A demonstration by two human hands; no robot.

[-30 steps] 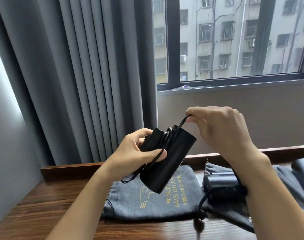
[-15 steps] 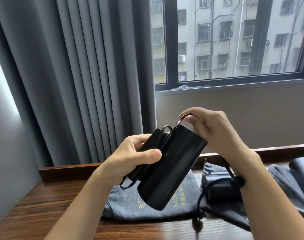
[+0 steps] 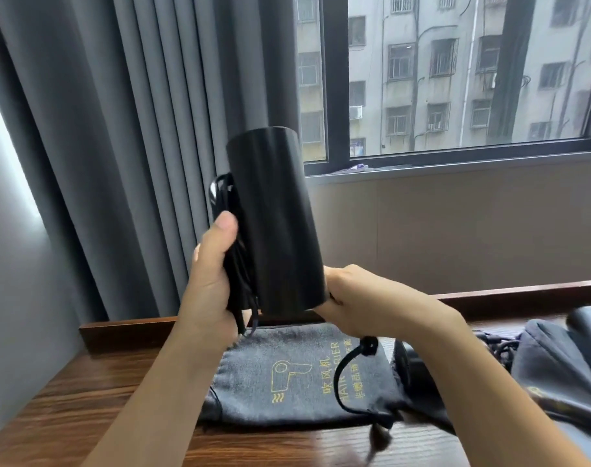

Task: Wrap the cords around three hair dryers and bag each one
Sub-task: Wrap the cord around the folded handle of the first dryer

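A black, smooth-bodied cylindrical hair dryer is held upright in the air above the grey fabric drawstring pouch printed with a yellow hair-dryer logo, which lies flat on the dark brown wooden desk. The left hand grips the folded handle side of the dryer, thumb up along its edge, pressing the wound loops of thin black cord against the dryer's left flank. The right hand has its fingers curled at the dryer's lower right rim; the fingertips are hidden behind the barrel, so exactly what they pinch cannot be told. A black drawstring with a knotted end arcs over the right part of the pouch, under the right forearm. To the right of the pouch lies a second black hair dryer, partly hidden by the forearm, and further right from the pouch lies more grey fabric bagging, touching or overlapping that dryer. Behind the pouch hang pleated grey curtains, and behind and to its right is a dark-framed window.
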